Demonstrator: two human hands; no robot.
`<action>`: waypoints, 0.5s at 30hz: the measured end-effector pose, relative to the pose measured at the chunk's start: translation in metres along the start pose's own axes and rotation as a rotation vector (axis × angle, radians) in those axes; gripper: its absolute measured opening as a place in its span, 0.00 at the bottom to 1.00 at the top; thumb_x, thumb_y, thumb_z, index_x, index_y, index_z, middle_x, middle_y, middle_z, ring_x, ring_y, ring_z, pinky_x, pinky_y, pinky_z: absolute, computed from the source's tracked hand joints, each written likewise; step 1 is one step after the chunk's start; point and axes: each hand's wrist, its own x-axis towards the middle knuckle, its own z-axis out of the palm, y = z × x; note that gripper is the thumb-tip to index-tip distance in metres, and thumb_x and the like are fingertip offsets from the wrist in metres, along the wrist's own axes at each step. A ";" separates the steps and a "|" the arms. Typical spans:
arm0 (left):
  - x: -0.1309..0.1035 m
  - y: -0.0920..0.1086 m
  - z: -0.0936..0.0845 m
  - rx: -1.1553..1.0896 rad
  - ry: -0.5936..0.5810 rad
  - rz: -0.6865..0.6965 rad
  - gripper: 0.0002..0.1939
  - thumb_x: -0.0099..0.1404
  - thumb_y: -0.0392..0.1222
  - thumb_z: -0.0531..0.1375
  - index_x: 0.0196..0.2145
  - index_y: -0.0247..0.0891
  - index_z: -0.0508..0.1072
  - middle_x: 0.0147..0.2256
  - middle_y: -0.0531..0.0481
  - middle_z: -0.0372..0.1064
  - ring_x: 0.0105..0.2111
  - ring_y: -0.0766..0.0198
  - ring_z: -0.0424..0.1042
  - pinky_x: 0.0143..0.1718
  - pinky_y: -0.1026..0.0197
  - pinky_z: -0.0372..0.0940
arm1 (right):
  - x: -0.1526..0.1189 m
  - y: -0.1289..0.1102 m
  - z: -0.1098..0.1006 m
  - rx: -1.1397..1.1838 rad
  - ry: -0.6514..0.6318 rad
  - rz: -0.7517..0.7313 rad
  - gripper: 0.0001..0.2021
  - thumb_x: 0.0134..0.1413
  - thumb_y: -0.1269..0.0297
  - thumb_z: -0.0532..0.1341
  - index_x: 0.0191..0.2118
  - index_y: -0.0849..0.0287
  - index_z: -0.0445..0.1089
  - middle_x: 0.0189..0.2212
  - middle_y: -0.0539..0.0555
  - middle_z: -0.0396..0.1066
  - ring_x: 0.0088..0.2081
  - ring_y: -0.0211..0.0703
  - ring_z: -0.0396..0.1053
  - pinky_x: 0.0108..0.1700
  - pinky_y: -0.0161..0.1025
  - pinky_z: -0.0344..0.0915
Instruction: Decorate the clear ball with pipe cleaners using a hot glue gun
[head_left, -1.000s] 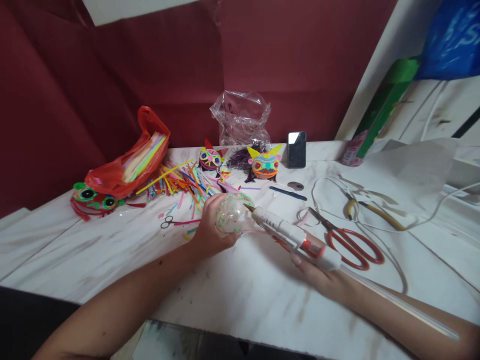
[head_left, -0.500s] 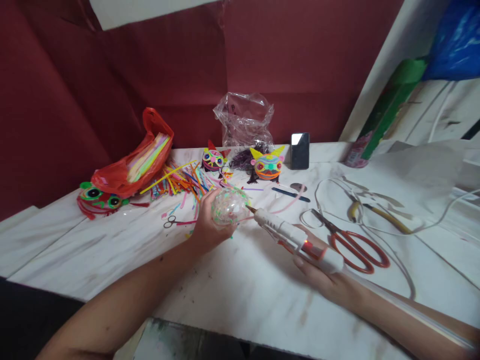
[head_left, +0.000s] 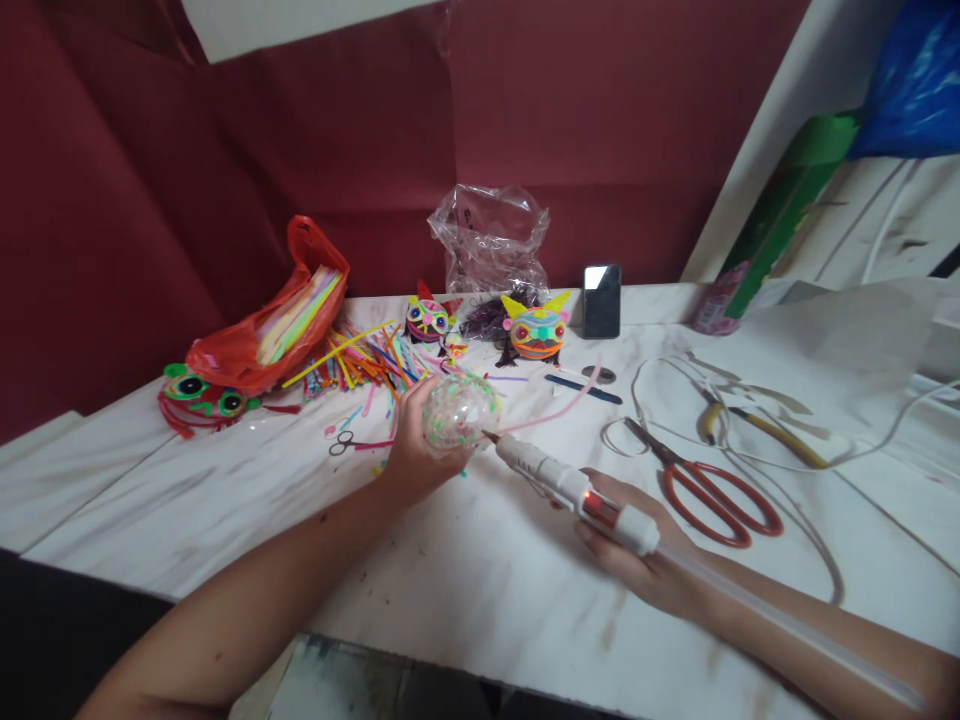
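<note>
My left hand (head_left: 420, 450) is wrapped round a clear plastic ball (head_left: 459, 408) speckled with green and red bits. In my right hand (head_left: 626, 560) is a white hot glue gun (head_left: 570, 485) with a glowing orange light and a clear glue stick (head_left: 795, 625) trailing out of its back end. The gun's nozzle points at the lower right side of the ball, touching or very close to it. A pink pipe cleaner (head_left: 562, 408) sticks out to the right from behind the ball.
Orange-handled scissors (head_left: 720, 500), yellow-handled pliers (head_left: 780, 438) and a white cable (head_left: 750, 465) lie at right. Behind are finished lion-head figures (head_left: 536, 332), a black phone (head_left: 601, 302), cut pipe cleaners (head_left: 367, 360), a red bag (head_left: 247, 355) and small scissors (head_left: 343, 443).
The glue gun's nozzle has moved left and down along the ball's side, with my right hand following. My left hand keeps its hold on the ball.
</note>
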 end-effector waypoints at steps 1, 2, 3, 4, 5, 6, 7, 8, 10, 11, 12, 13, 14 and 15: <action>0.000 0.000 0.000 -0.001 -0.004 -0.004 0.44 0.50 0.44 0.69 0.61 0.40 0.56 0.58 0.36 0.58 0.59 0.44 0.62 0.59 0.43 0.61 | 0.001 -0.002 -0.001 -0.002 -0.002 -0.005 0.04 0.58 0.67 0.52 0.31 0.55 0.58 0.26 0.52 0.68 0.26 0.40 0.69 0.28 0.35 0.68; 0.000 0.000 0.000 0.001 -0.005 -0.008 0.44 0.50 0.43 0.69 0.61 0.40 0.56 0.58 0.36 0.57 0.59 0.44 0.61 0.59 0.43 0.60 | 0.002 -0.003 -0.002 -0.012 -0.005 -0.012 0.04 0.58 0.68 0.52 0.31 0.54 0.58 0.26 0.51 0.68 0.26 0.39 0.69 0.28 0.35 0.68; 0.000 -0.001 0.000 0.003 -0.006 -0.010 0.44 0.49 0.43 0.69 0.61 0.39 0.56 0.59 0.36 0.57 0.60 0.44 0.60 0.59 0.43 0.60 | 0.003 -0.004 -0.002 -0.024 -0.003 -0.031 0.05 0.57 0.69 0.52 0.31 0.54 0.57 0.25 0.50 0.67 0.25 0.38 0.68 0.27 0.34 0.67; -0.001 -0.001 0.000 0.002 -0.007 -0.012 0.44 0.49 0.43 0.69 0.61 0.39 0.56 0.59 0.36 0.57 0.60 0.43 0.60 0.60 0.42 0.59 | 0.003 -0.005 -0.002 -0.036 0.000 -0.051 0.05 0.57 0.70 0.52 0.31 0.54 0.57 0.24 0.49 0.66 0.24 0.38 0.67 0.26 0.33 0.66; -0.001 -0.002 0.000 -0.003 -0.007 -0.015 0.44 0.49 0.43 0.69 0.61 0.39 0.57 0.59 0.37 0.57 0.60 0.43 0.59 0.60 0.42 0.59 | 0.003 -0.005 -0.002 -0.048 0.003 -0.069 0.05 0.57 0.71 0.53 0.31 0.54 0.56 0.23 0.48 0.65 0.23 0.37 0.66 0.25 0.32 0.65; 0.000 -0.002 0.000 -0.013 -0.005 -0.018 0.44 0.49 0.43 0.69 0.61 0.39 0.57 0.58 0.37 0.58 0.60 0.43 0.60 0.60 0.42 0.59 | 0.003 -0.004 -0.001 -0.058 0.009 -0.083 0.06 0.56 0.71 0.53 0.31 0.54 0.56 0.23 0.48 0.64 0.23 0.37 0.65 0.25 0.32 0.65; 0.000 -0.003 0.001 -0.026 -0.004 -0.020 0.44 0.48 0.43 0.69 0.61 0.39 0.57 0.58 0.37 0.59 0.60 0.43 0.60 0.59 0.42 0.60 | 0.002 -0.003 0.000 -0.066 0.013 -0.088 0.06 0.56 0.72 0.53 0.31 0.54 0.56 0.23 0.47 0.63 0.23 0.36 0.65 0.24 0.32 0.64; 0.000 -0.003 0.001 -0.039 -0.002 -0.022 0.44 0.48 0.43 0.70 0.61 0.39 0.57 0.57 0.37 0.59 0.60 0.43 0.60 0.59 0.42 0.60 | 0.001 -0.001 0.001 -0.072 0.020 -0.091 0.05 0.56 0.71 0.53 0.32 0.54 0.57 0.23 0.47 0.63 0.23 0.36 0.64 0.24 0.32 0.63; 0.000 -0.004 0.002 -0.060 0.007 -0.025 0.45 0.47 0.43 0.71 0.60 0.39 0.58 0.57 0.38 0.61 0.59 0.43 0.61 0.58 0.43 0.61 | -0.001 0.002 0.003 -0.078 0.034 -0.077 0.04 0.57 0.71 0.53 0.33 0.54 0.58 0.24 0.48 0.64 0.23 0.37 0.65 0.24 0.32 0.63; 0.000 -0.005 0.002 -0.068 0.010 -0.028 0.45 0.46 0.43 0.71 0.60 0.39 0.58 0.56 0.38 0.61 0.59 0.44 0.62 0.58 0.43 0.62 | -0.002 0.004 0.004 -0.075 0.036 -0.069 0.04 0.58 0.70 0.52 0.34 0.54 0.58 0.24 0.48 0.64 0.23 0.38 0.65 0.24 0.33 0.63; 0.000 -0.005 0.003 -0.075 0.015 -0.032 0.45 0.46 0.43 0.72 0.60 0.39 0.58 0.56 0.38 0.62 0.58 0.44 0.63 0.58 0.44 0.62 | -0.002 0.005 0.004 -0.071 0.035 -0.063 0.04 0.59 0.70 0.52 0.34 0.54 0.58 0.25 0.49 0.65 0.24 0.38 0.66 0.25 0.33 0.63; 0.000 -0.006 0.003 -0.083 0.022 -0.037 0.45 0.46 0.43 0.72 0.60 0.39 0.59 0.56 0.38 0.62 0.58 0.44 0.63 0.58 0.44 0.63 | -0.002 0.005 0.004 -0.069 0.028 -0.059 0.04 0.59 0.70 0.51 0.34 0.54 0.58 0.25 0.49 0.65 0.24 0.38 0.66 0.25 0.33 0.63; 0.000 -0.006 0.004 -0.091 0.028 -0.041 0.45 0.45 0.43 0.72 0.59 0.39 0.59 0.55 0.38 0.62 0.58 0.44 0.63 0.57 0.44 0.63 | -0.002 0.004 0.003 -0.069 0.021 -0.060 0.04 0.59 0.70 0.52 0.33 0.54 0.58 0.24 0.48 0.64 0.24 0.38 0.65 0.25 0.33 0.63; 0.001 -0.006 0.004 -0.099 0.034 -0.045 0.45 0.45 0.43 0.72 0.59 0.40 0.59 0.55 0.38 0.63 0.58 0.44 0.63 0.57 0.44 0.63 | -0.001 0.003 0.003 -0.072 0.013 -0.061 0.05 0.58 0.70 0.52 0.33 0.54 0.57 0.24 0.48 0.63 0.23 0.37 0.65 0.25 0.32 0.63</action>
